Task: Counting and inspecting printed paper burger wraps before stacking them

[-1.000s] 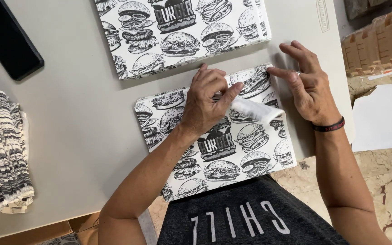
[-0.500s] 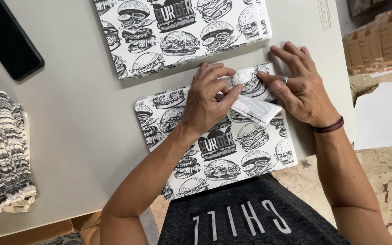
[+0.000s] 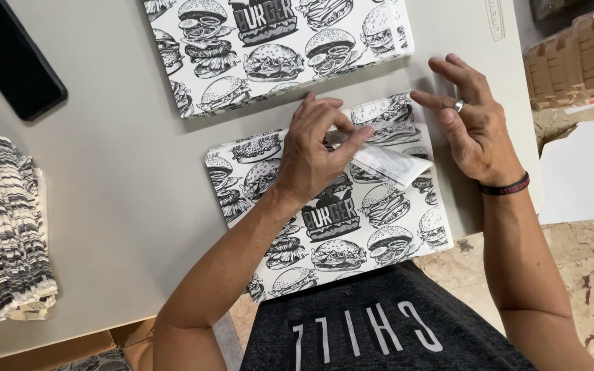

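A flat paper bag (image 3: 352, 227) printed with black-and-white burger drawings lies on the grey table in front of me. My left hand (image 3: 314, 151) rests on its upper part and pinches a white folded flap (image 3: 393, 165) of the bag between thumb and fingers. My right hand (image 3: 472, 120), with a ring and a dark wristband, hovers just right of the flap with fingers spread, holding nothing.
A second burger-print bag or stack (image 3: 276, 48) lies further away. A pile of folded printed bags (image 3: 5, 227) sits at the left edge, a black phone (image 3: 12, 58) at top left. Cardboard (image 3: 579, 62) and a white sheet (image 3: 586, 172) lie off the table's right side.
My right hand has let go of the flap and lifted away to the right with its fingers spread. My left hand still pinches the flap, which is now folded down.
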